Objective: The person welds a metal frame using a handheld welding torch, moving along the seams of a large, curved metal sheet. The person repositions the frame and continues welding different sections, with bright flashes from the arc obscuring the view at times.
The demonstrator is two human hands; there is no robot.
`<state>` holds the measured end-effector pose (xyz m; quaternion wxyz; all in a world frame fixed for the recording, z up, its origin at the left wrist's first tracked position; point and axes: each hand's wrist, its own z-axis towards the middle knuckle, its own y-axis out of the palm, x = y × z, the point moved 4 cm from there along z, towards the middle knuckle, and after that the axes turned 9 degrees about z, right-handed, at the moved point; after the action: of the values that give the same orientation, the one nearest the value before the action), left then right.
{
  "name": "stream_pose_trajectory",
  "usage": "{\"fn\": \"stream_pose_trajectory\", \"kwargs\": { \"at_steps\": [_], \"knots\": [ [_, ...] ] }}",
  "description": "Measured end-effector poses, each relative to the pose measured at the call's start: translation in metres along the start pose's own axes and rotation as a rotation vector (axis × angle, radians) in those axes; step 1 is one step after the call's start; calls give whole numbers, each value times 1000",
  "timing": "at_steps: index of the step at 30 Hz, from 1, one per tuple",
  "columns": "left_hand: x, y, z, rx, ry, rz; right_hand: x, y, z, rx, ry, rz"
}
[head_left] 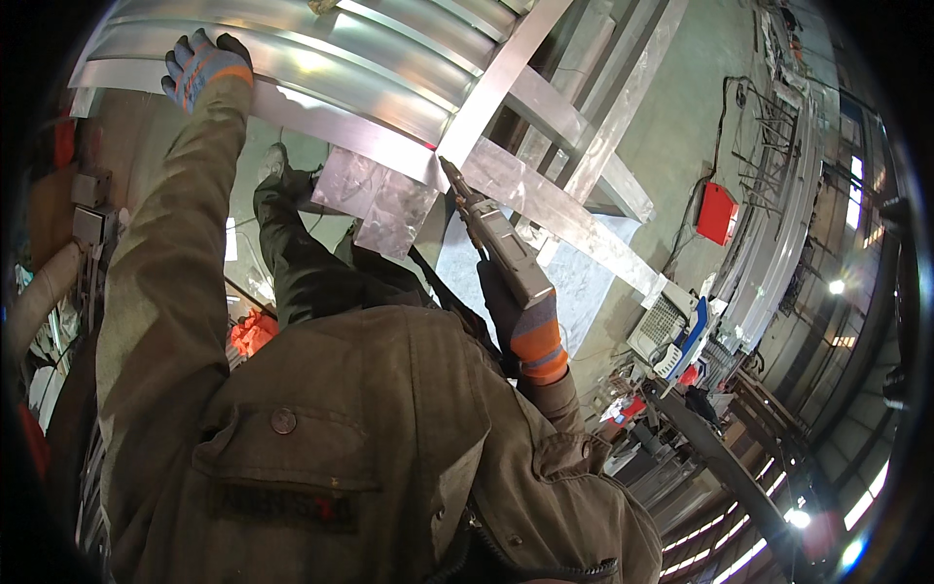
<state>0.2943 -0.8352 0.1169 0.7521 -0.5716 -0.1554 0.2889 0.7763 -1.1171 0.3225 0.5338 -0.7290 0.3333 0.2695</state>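
My right hand [501, 304], in a dark glove with an orange cuff, is closed round the handle of a grey handheld welding gun [508, 251]. The gun's narrow nozzle meets or nearly meets a corner of a shiny metal frame [341, 128], where a small red spot glows. Ribbed, silvery metal panels [379, 63] fill that frame. At the upper left, my left hand [204, 73], in a grey and orange glove, lies on the frame's near edge with its fingers spread. Its palm side is hidden.
Metal bars [574, 229] cross beyond the frame on the right. Metal plates [375, 195] jut out below the near edge, close to my legs. A red box [717, 214] with a cable stands on the floor. A white and blue plastic chair [681, 341] is at the right.
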Motion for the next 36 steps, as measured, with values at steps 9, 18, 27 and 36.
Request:
{"fn": "stream_pose_trajectory", "kwargs": {
  "at_steps": [9,18,27,36],
  "knots": [
    [-3,13,1,45,10,34,4,-4,7,-32,16,42],
    [-6,29,8,-68,13,78,3,-1,9,-15,-25,21],
    [-4,16,4,-26,17,57,-3,-3,11,-8,51,66],
    [-2,12,0,47,14,18,-7,-2,12,-18,6,7]
  ]
}}
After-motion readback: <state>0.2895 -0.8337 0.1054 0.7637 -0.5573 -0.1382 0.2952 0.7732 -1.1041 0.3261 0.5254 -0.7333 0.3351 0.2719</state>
